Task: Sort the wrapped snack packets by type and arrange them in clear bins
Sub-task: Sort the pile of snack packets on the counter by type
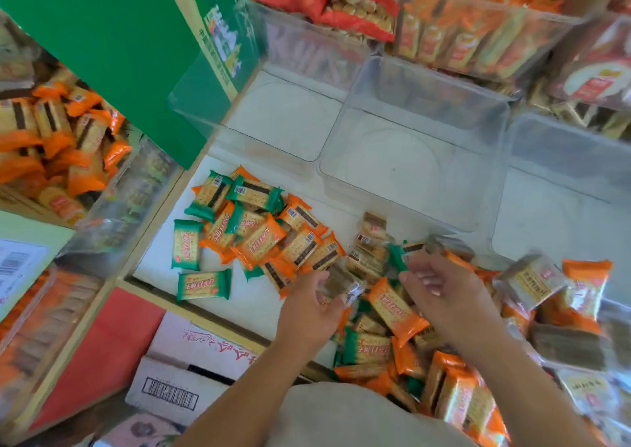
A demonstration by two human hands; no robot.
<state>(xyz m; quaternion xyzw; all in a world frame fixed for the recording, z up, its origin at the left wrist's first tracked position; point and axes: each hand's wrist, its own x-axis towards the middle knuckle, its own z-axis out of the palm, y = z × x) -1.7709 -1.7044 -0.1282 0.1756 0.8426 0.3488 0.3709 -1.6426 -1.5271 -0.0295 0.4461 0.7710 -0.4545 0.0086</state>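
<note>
Three clear plastic bins (403,159), rounded at the corners, side by side across the middle and right of the frame. Below them, on a white shelf (246,306), a heap of cracker packets (259,238): flat, rectangular, in glossy orange, green and clear wrappers, too many to count. Two bare hands over the heap at lower centre. Left hand (314,305) palm down, pinching one clear-wrapped packet (341,284). Right hand (440,289) just beside, blurred, fingers loosely curled and relaxed, near a green packet (397,258).
</note>
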